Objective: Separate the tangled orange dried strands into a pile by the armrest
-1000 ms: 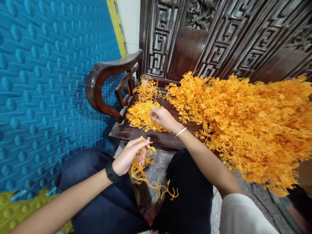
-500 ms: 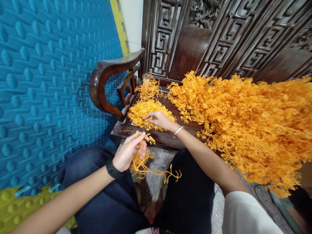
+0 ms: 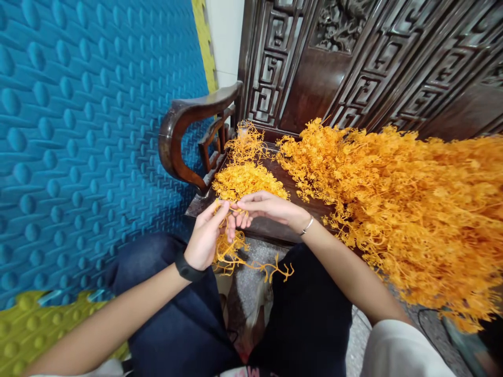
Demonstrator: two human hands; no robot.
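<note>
Thin branching orange artificial stems (image 3: 231,259) hang from my left hand (image 3: 206,233), whose fingers are closed on them. My right hand (image 3: 271,209) meets it fingertip to fingertip, pinching the upper end of the same bunch. What exactly lies between the right fingertips is too small to make out, beyond bits of orange stem. Just behind both hands, a mound of small yellow-orange pieces (image 3: 251,178) rests on the dark wooden seat (image 3: 271,230). A tangle of bare orange stems (image 3: 247,141) lies beyond that mound.
A large heap of orange artificial sprays (image 3: 412,209) fills the right side. The bench's curved armrest (image 3: 173,131) rises at left, its carved backrest (image 3: 314,89) behind. Blue foam matting (image 3: 78,131) stretches along the left, with yellow-green matting (image 3: 51,324) below it.
My right hand has come from the yellow-orange mound toward me, and its fingertips now meet the left hand at the stems. The left hand stays nearly in place, still holding the bunch.
</note>
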